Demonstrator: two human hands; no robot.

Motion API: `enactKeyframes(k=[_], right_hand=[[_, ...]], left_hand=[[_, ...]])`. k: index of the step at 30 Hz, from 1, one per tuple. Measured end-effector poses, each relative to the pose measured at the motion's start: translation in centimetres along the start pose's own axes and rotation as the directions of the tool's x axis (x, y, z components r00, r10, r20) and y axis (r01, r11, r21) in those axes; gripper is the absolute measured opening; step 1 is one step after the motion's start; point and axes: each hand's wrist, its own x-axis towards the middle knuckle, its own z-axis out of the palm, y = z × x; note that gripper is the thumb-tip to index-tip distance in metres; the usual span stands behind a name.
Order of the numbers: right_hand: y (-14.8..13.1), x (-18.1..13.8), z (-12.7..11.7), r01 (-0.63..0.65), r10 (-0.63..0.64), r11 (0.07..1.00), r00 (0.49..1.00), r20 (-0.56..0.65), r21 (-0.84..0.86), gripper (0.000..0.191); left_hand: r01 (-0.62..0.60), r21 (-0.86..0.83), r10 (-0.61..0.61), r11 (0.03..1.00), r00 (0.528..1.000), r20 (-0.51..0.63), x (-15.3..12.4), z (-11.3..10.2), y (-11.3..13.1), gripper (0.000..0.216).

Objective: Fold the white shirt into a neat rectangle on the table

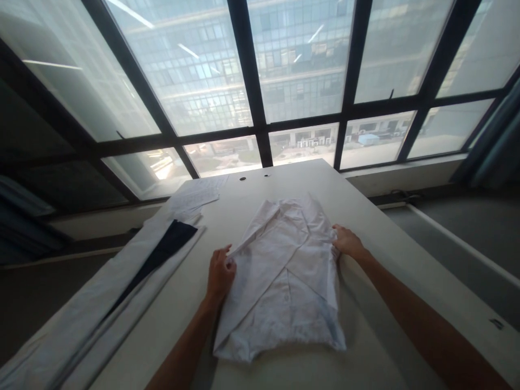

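A white shirt (280, 276) lies partly folded on the white table, its sleeves crossed diagonally over the body. My left hand (221, 273) pinches the shirt's left edge between thumb and fingers. On the opposite side, my right hand (347, 241) grips the right edge, with the fingertips partly hidden by the cloth. The near hem lies a little uneven and creased.
Along the table's left side lie long white and dark navy cloths (166, 246). Sheets of paper (197, 192) are at the far left corner. The white table (244, 189) reaches toward large dark-framed windows. A pale rail (459, 244) runs beyond its right edge.
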Motion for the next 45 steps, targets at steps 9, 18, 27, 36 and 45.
enactKeyframes(k=[9, 18, 27, 36, 45], right_hand=[[2.1, 1.1, -1.4, 0.046, -0.048, 0.998, 0.996, 0.074, 0.031, 0.036], [-1.1, 0.3, -1.3, 0.111, -0.113, 0.994, 0.98, -0.162, -0.024, 0.044], [-5.7, -3.5, 4.9, 0.28, -0.29, 0.95, 0.955, -0.06, -0.141, 0.06], [-5.7, -3.6, 4.9, 0.275, -0.29, 0.945, 0.955, -0.066, -0.18, 0.06], [-5.5, -3.5, 5.4, 0.273, -0.288, 0.947, 0.955, -0.071, -0.17, 0.059]], left_hand=[[-0.413, -0.278, 0.439, 0.867, 0.898, 0.034, -0.4, 0.4, 1.7, 0.029], [-0.41, -0.037, 0.395, 0.911, 0.845, 0.361, -0.9, 2.9, 1.1, 0.05], [-0.404, 0.017, 0.368, 0.914, 0.848, 0.381, -2.4, 1.4, 0.6, 0.049], [-0.221, 0.19, 0.164, 0.957, 0.947, 0.276, 8.7, 4.5, 4.2, 0.044], [0.013, 0.24, -0.061, 0.971, 0.979, 0.193, 11.4, 5.0, 0.8, 0.042]])
